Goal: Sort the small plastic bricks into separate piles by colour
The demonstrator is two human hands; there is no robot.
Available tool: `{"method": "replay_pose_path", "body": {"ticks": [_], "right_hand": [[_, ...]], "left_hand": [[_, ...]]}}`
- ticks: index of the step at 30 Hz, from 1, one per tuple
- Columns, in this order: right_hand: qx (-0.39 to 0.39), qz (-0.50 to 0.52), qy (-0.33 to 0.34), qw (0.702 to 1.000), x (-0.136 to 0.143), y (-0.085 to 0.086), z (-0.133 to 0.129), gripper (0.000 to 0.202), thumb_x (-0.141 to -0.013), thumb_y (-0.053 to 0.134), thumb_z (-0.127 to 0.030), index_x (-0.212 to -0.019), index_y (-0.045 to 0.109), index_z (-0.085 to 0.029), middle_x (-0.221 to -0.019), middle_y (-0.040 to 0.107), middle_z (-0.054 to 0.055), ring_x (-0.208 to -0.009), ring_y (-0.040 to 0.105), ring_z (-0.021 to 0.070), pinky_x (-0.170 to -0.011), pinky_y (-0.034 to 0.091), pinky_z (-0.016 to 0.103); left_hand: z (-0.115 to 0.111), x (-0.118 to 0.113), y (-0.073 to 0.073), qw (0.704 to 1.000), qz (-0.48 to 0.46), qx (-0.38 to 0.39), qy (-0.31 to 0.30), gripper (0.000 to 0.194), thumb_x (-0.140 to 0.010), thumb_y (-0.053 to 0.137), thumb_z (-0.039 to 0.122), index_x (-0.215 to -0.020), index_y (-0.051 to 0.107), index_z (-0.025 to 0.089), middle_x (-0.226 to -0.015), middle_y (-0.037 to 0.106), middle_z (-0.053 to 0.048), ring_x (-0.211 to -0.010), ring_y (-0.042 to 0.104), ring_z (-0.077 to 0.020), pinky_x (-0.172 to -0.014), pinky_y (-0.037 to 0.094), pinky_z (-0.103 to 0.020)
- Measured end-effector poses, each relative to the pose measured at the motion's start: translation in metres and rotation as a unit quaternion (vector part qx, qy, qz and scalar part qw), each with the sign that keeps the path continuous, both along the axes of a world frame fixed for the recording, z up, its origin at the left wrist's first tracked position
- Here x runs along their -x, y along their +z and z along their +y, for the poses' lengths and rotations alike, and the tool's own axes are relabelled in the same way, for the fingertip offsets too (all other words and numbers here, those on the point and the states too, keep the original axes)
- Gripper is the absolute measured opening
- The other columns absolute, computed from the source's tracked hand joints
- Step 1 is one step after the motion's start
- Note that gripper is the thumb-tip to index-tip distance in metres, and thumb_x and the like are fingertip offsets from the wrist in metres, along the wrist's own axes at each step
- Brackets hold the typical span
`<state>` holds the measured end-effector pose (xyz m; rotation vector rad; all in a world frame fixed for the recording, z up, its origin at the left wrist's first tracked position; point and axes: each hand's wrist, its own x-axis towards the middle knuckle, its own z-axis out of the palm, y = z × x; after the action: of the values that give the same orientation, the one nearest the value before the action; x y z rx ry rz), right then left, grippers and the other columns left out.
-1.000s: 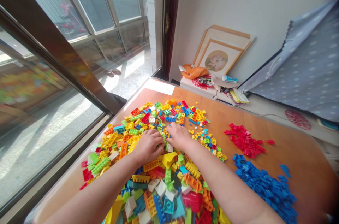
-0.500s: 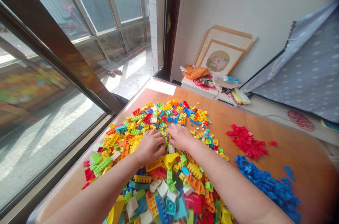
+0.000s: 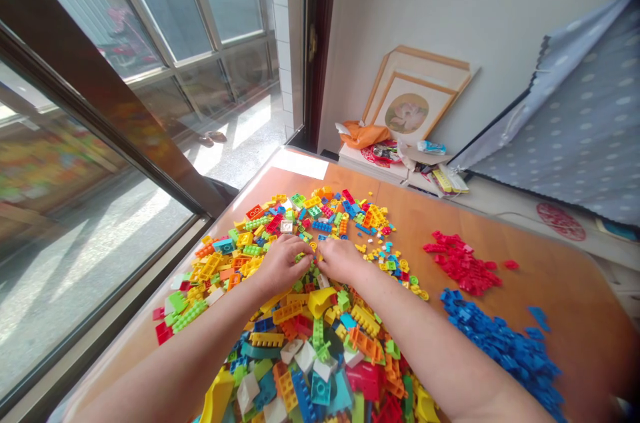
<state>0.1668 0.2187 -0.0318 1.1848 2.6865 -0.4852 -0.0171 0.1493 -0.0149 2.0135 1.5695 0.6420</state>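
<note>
A big heap of mixed toy building bricks (image 3: 300, 329) covers the near left part of the wooden table (image 3: 400, 209). Over its middle, my left hand (image 3: 285, 263) is closed, thumb and fingers pinched together. My right hand (image 3: 341, 260) faces it, its fingers curled in and their tips almost meeting the left fingertips. Whatever lies between the fingertips is too small and hidden to name. Just below the hands is a yellow curved brick (image 3: 321, 301). A white brick (image 3: 287, 226) lies beyond my left hand.
To the right lie a pile of red bricks (image 3: 465, 264) and a larger pile of blue bricks (image 3: 505, 343). A white sheet (image 3: 303, 164) is at the far table corner. Glass windows (image 3: 100, 209) run along the left; framed pictures (image 3: 410, 109) lean against the wall behind.
My left hand has moved slightly up, its thumb and fingers now pinched near the right fingertips. The right hand stays about in place. The view has shifted a little.
</note>
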Motion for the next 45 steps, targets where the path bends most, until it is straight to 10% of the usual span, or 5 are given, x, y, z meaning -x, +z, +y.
{"method": "replay_pose_path", "body": {"ticks": [4,12,17,30,45], "right_hand": [[0.117,0.177,-0.139,0.967,-0.023,-0.004,0.003,0.019,-0.084,0.066,-0.034,-0.094,0.065,-0.018,-0.091,0.073,0.009,-0.087,0.069,0.0231,-0.071,0.048,0.03],[0.535,0.595,-0.311,0.513,-0.104,-0.002,-0.019,0.029,-0.079,0.074,-0.03,-0.103,0.06,-0.021,-0.104,0.073,0.009,-0.084,0.071,0.0158,-0.048,0.037,0.016],[0.549,0.64,-0.325,0.428,-0.119,0.001,-0.017,0.027,-0.076,0.075,-0.024,-0.098,0.061,-0.021,-0.099,0.069,0.004,-0.074,0.062,0.0111,-0.043,0.03,0.014],[0.097,0.172,-0.326,0.925,-0.1,-0.024,0.028,0.022,-0.083,0.066,-0.044,-0.09,0.067,-0.022,-0.076,0.065,0.0,-0.07,0.057,0.0172,-0.065,0.038,0.027],[0.022,-0.01,-0.169,0.985,-0.044,-0.013,0.012,0.024,-0.091,0.053,-0.039,-0.105,0.064,-0.024,-0.1,0.074,0.008,-0.091,0.067,0.024,-0.072,0.041,0.03]], "left_hand": [[0.013,-0.004,-0.003,0.999,0.044,0.011,0.015,0.02,-0.093,0.054,0.032,-0.097,0.073,0.025,-0.099,0.073,-0.004,-0.098,0.062,-0.0219,-0.09,0.045,-0.034],[0.028,-0.016,-0.012,0.98,0.196,0.027,0.029,0.013,-0.086,0.06,0.029,-0.09,0.072,0.03,-0.101,0.072,-0.001,-0.098,0.059,-0.0251,-0.087,0.041,-0.038],[0.034,-0.023,-0.011,0.969,0.245,0.018,0.008,0.012,-0.084,0.059,0.028,-0.082,0.071,0.027,-0.1,0.068,-0.005,-0.098,0.058,-0.0272,-0.09,0.039,-0.042],[0.038,-0.026,-0.011,0.955,0.295,0.015,0.021,0.014,-0.079,0.056,0.019,-0.086,0.067,0.024,-0.097,0.066,-0.009,-0.103,0.056,-0.031,-0.092,0.037,-0.047],[0.046,-0.025,-0.017,0.956,0.289,0.03,0.031,0.015,-0.082,0.057,0.024,-0.092,0.068,0.025,-0.1,0.066,-0.008,-0.104,0.057,-0.0307,-0.093,0.038,-0.046]]}}
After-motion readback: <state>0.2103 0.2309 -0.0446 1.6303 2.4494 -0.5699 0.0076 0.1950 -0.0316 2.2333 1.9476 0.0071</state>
